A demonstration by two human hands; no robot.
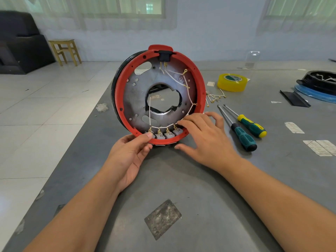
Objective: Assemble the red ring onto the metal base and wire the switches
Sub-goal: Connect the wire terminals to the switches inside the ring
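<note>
The red ring [119, 91] stands upright on its edge on the grey table, fitted around the round metal base [138, 91]. Several grey switches [161, 136] line the ring's bottom, joined by white wires [189, 93] with brass terminals. A black socket [164, 56] sits at the top. My left hand [131, 153] pinches the ring's lower left rim, thumb by the leftmost switch. My right hand [205, 137] reaches to the lower right, its fingertips touching the wire near the rightmost switch.
Two screwdrivers [243, 128] lie right of my right hand. Loose terminal wires [214, 97] and a yellow tape roll [232, 81] lie behind them. A black and blue assembly [318, 86] sits at the far right. The table's left edge runs diagonally; a wooden stool [64, 50] stands on the floor.
</note>
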